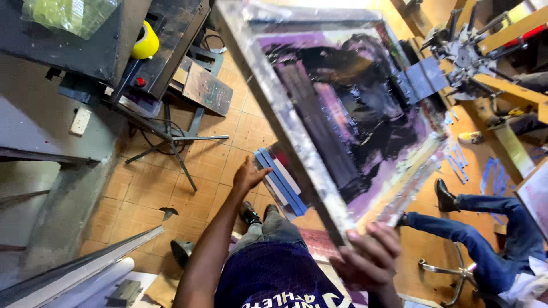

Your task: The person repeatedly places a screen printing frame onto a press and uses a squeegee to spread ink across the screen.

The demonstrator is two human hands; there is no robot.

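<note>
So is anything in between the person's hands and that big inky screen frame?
Nothing visible. The right hand is already on the near corner of the screen frame. The left hand reaches toward the frame's left edge, beside it or just beneath, with nothing visible between them.

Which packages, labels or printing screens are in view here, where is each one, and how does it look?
Printing screen: centre, tilted, right hand on its lower corner; pale stained frame, purple mesh under black ink.
Bag: top left on a dark machine; clear plastic, yellow-green contents.
Tape roll: beside the bag; round, yellow.
Left hand: open, under the frame's left edge, holding nothing.
</note>
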